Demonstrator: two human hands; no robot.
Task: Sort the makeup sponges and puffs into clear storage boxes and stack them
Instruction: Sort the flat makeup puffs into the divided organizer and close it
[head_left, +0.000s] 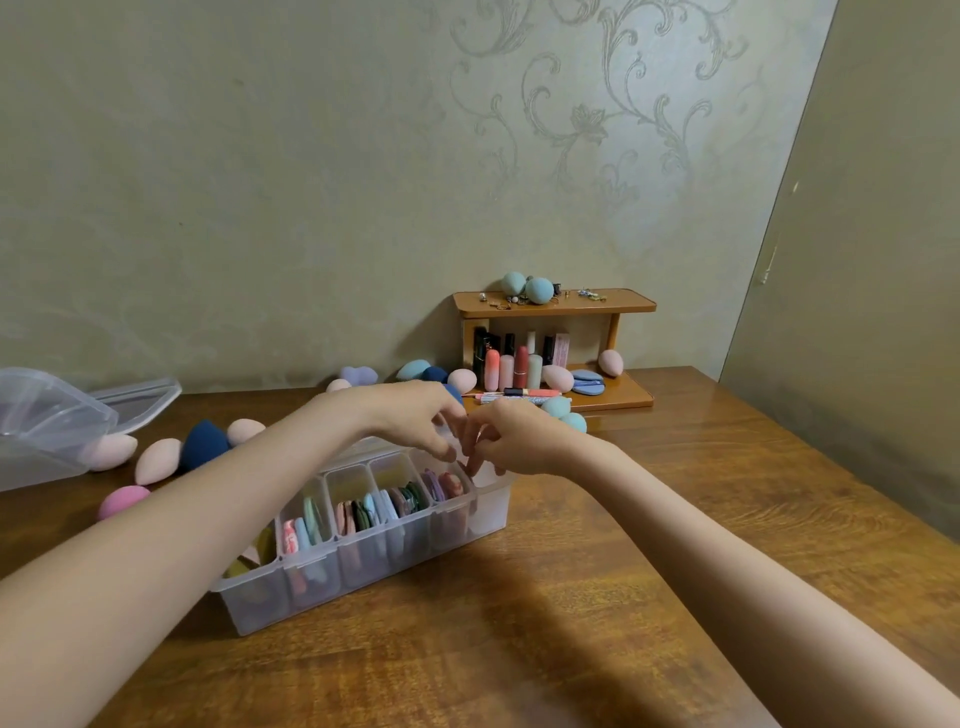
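Observation:
A clear storage box (363, 566) with several divided compartments stands mid-table, holding flat coloured puffs (405, 499) on edge. My left hand (415, 415) and my right hand (514, 436) meet over its far right end. The fingers of both curl down and pinch what looks like a clear plastic divider (448, 434) at the last compartment. Loose egg-shaped sponges lie to the left: pale pink (111, 451), peach (158, 460), navy (205, 444) and magenta (122, 501). More sponges sit behind my hands, among them lavender (358, 374) and teal (413, 370).
A second clear box (47, 431) with its lid behind it sits at the left table edge. A small wooden shelf (556, 304) against the wall holds lipsticks, a blue puff (587, 382) and teal sponges (537, 290). The wall runs close behind the table.

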